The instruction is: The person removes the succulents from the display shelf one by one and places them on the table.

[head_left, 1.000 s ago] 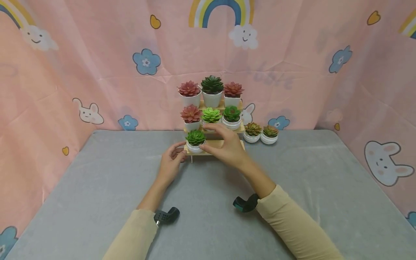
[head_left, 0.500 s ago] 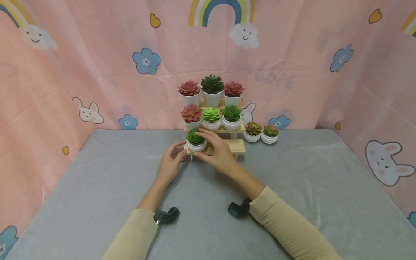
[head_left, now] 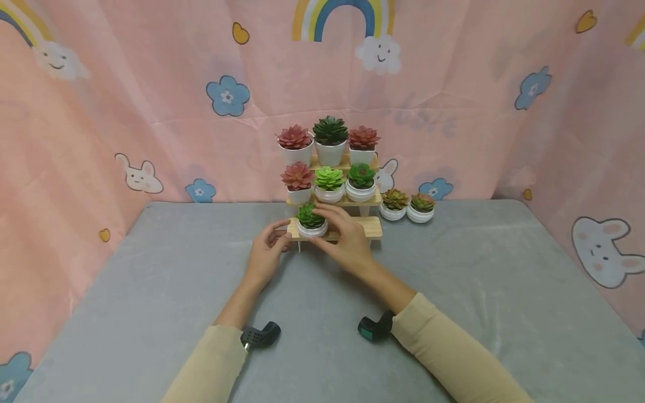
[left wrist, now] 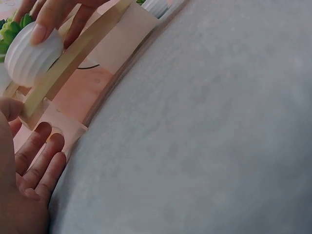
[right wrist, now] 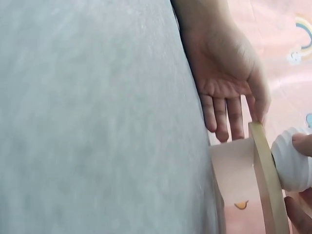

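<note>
A small green succulent in a ribbed white pot [head_left: 312, 222] sits on the lowest wooden shelf [head_left: 370, 226] of a three-tier plant stand, left of its middle. My right hand [head_left: 347, 240] grips this pot from the right, thumb on the front and fingers behind. The same pot [left wrist: 34, 56] shows up close in the left wrist view, the other thumb pressed to its side. At the shelf's left end my left hand [head_left: 264, 252] pinches the board's edge between thumb and index finger. Its other fingers [right wrist: 220, 117] hang loosely below the shelf.
Red and green potted succulents [head_left: 330, 140] fill the top tier, and three more, with a light green one [head_left: 330, 182] central, fill the middle tier. Two brownish-green succulents [head_left: 395, 204] stand on the grey tabletop [head_left: 478, 280] right of the stand. Behind hangs a pink printed curtain [head_left: 176, 112].
My right hand has lowered and closed round the green succulent's pot, and the pot has slid slightly right along the lowest shelf. My left hand has stayed at the shelf's left end.
</note>
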Motion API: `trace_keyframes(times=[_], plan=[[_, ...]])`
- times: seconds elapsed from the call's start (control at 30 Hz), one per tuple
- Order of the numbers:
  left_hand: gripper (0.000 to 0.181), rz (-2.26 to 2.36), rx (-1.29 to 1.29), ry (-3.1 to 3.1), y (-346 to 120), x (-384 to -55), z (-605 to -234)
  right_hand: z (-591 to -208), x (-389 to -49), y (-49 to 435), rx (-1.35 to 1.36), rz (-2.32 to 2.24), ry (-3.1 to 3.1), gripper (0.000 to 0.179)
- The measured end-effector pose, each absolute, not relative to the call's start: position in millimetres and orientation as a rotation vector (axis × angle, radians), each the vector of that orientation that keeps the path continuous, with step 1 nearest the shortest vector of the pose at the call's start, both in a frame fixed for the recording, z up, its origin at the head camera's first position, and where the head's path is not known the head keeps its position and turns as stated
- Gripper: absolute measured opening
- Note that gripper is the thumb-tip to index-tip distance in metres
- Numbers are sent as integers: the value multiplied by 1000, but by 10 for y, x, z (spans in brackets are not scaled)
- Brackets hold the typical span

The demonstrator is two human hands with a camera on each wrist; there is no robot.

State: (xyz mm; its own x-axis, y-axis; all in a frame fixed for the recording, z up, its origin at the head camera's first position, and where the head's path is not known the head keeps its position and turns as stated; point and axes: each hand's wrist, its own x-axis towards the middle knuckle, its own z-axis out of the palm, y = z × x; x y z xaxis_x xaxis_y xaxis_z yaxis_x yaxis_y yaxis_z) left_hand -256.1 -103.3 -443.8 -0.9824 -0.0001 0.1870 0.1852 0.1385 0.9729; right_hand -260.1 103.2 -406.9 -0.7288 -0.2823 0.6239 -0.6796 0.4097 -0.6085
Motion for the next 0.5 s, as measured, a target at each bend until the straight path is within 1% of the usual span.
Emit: trace_keyframes(times=[0.2,0.37,0.5], plan=[[35,-1984,-171,-2229,-995,-2551,-4438,-4113,-2601,1141,832,1204,-2169,53],[35,-1995,-181,-2214,-993,-2553,-4426,-4087,-2581,1115,820,1201,-2177,57],[33,-1988,-195,-2219,-995,-2550,-4423,-4070,-2565,1083,777,1210,-2220,55]])
